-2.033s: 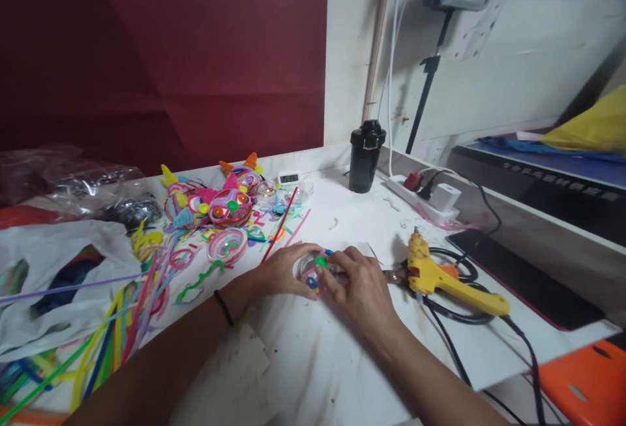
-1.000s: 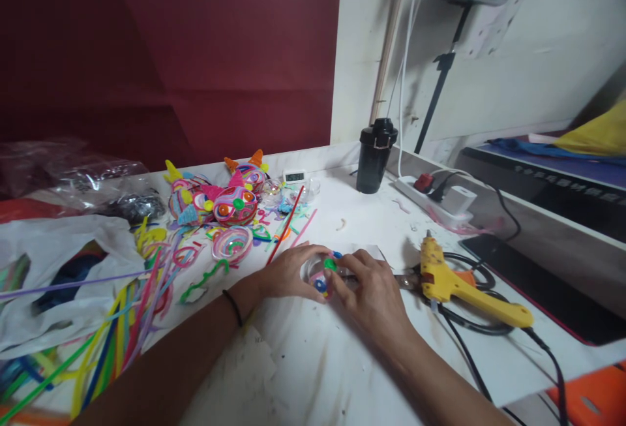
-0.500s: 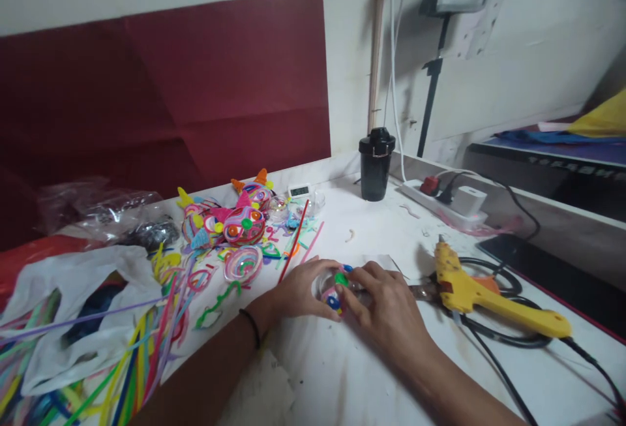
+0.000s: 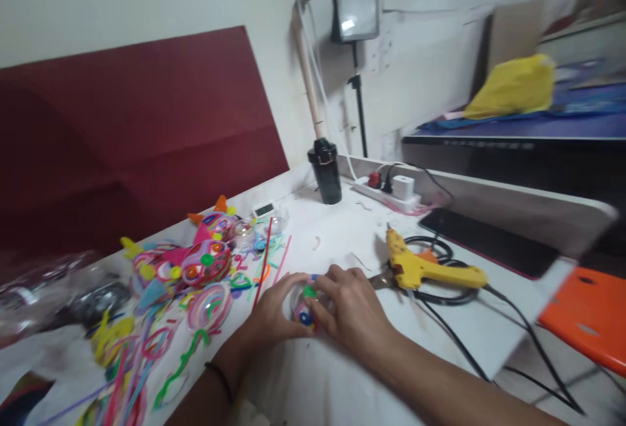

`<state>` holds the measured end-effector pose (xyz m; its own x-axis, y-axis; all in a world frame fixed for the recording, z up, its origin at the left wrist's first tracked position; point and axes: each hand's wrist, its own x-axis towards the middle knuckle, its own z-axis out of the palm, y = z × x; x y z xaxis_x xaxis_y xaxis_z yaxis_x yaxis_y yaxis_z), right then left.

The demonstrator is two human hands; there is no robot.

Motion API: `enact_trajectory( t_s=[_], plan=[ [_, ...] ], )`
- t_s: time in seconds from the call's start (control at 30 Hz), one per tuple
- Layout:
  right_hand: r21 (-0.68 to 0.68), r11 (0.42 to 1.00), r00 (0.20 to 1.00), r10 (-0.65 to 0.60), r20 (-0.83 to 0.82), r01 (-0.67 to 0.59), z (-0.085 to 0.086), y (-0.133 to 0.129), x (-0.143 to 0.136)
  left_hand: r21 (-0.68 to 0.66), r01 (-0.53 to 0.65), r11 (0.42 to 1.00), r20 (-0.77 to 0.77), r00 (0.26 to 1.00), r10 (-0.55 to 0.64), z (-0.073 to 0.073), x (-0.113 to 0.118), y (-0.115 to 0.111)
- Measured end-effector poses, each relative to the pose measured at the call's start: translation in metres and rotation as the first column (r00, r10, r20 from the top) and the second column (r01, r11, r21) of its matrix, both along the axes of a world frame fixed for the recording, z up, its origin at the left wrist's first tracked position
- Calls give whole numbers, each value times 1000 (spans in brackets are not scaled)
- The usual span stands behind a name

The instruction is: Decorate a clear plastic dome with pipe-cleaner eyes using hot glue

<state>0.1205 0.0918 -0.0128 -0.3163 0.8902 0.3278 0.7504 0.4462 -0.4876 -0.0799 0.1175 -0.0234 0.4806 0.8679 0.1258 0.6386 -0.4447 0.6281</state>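
Note:
Between both hands is a small clear round piece (image 4: 297, 302) decorated with green, blue and pink bits; its exact kind is hard to make out. My left hand (image 4: 278, 312) curls round its left side, thumb at the near edge. From the right, my right hand (image 4: 348, 303) presses its fingers and thumb on the green and blue bits, hiding much of the piece. Left of the hands lie a coiled pastel disc (image 4: 209, 308), a green pipe cleaner (image 4: 183, 367) and a red stick (image 4: 264, 259). A yellow glue gun (image 4: 430, 269) rests to the right.
Finished-looking colourful fish-like crafts (image 4: 205, 259) stand at the back left beside clear plastic bags (image 4: 98, 295). A black cup (image 4: 325, 175), a power strip (image 4: 386, 191) and a black phone-like slab (image 4: 489, 240) sit farther back. Cables trail off the table's right edge, near an orange stool (image 4: 587, 318).
The view has swung to the right and tilted, so the table things appear farther left. Both hands keep nearly the same hold on the clear round piece.

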Motion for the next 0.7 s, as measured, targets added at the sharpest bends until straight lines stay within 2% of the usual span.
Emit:
enact_trajectory(
  t_s=[0.17,0.5,0.7],
  plan=[
    [23,999,999,-32,2,32,1,1,-1,23,-25,999,-66,997,26,-2,-5,5],
    [38,999,1000,-16,-18,17,0,4,-3,173,-60,983,-99,992,78,-3,-7,11],
    [72,997,999,-31,-13,32,0,3,-4,229,-62,971,-102,991,88,-12,-16,16]
  ],
)
